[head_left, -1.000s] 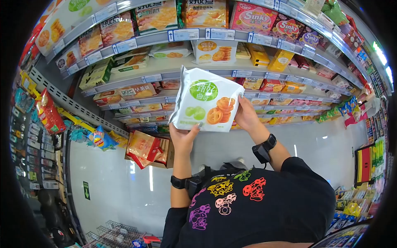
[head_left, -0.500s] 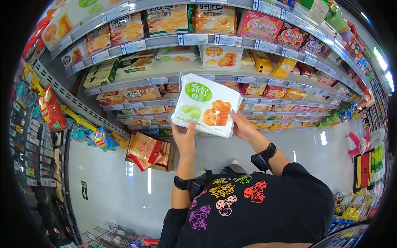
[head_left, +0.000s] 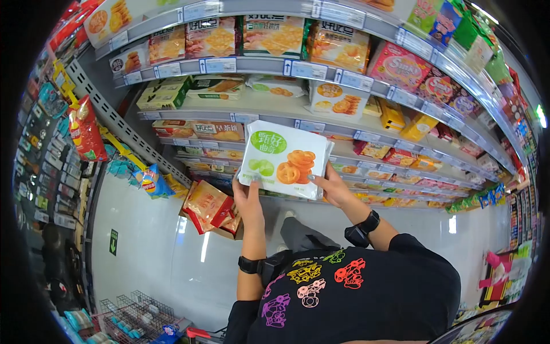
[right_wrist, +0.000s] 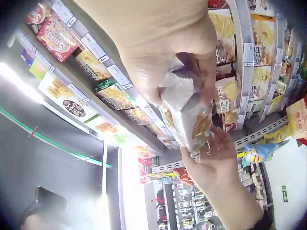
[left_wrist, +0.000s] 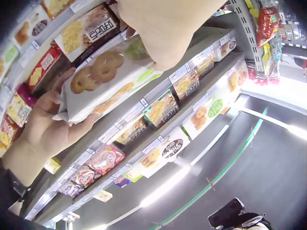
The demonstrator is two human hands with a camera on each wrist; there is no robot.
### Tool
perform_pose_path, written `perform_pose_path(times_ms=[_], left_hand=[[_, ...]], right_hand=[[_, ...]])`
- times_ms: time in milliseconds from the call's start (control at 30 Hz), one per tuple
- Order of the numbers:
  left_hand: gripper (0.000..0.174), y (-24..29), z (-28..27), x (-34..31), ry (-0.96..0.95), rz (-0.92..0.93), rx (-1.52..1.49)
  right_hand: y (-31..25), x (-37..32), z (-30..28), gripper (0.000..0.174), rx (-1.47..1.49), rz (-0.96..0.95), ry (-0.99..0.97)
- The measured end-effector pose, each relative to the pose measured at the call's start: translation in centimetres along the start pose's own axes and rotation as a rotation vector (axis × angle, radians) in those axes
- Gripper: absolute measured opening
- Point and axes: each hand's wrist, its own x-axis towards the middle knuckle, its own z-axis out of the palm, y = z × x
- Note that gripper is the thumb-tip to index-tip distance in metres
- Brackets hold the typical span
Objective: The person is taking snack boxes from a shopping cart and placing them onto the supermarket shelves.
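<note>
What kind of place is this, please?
Probably a supermarket snack aisle: shelves of packaged biscuits, price labels, and chip bags hanging on a strip.

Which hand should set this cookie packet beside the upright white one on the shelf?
Probably the right hand: it grips the packet on the side nearer the upright pack; the left hand is farther.

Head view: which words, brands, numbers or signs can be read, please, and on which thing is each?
"甄好曲奇": white cookie packet
"Sinky": pink box
"好吃点": reddish biscuit pack
"早茶饼": long box on a shelf below
Arrow: green floor sign; its writing is too small
Shelf labels: too small to read
</note>
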Motion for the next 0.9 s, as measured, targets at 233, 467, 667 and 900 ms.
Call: perform_pose_path(times_ms=[233, 467, 667, 900], left_hand=[[0.035, -0.3, 1.3, 6.2, 0.059, 0.175, 0.099], [0.041, 2.4, 4.4, 12.1, -0.012, 0.200, 0.311], [0.046, 0.9, 5.5, 17.1, -0.041, 0.408, 0.458], [0.047, 1.7, 7.1, 21.6, -0.290, 0.449, 0.550]], right_hand=[[-2.2, 7.2, 0.2, 0.061, -0.140, -0.165, 0.045], [-5.2, 13.7, -0.3, 0.059, -0.071, -0.107, 0.034], [-5.0, 18.3, -0.7, 0.038, -0.107, -0.204, 0.078], [-6.4, 20.2, -1.7, 0.028, -0.432, -0.249, 0.176]])
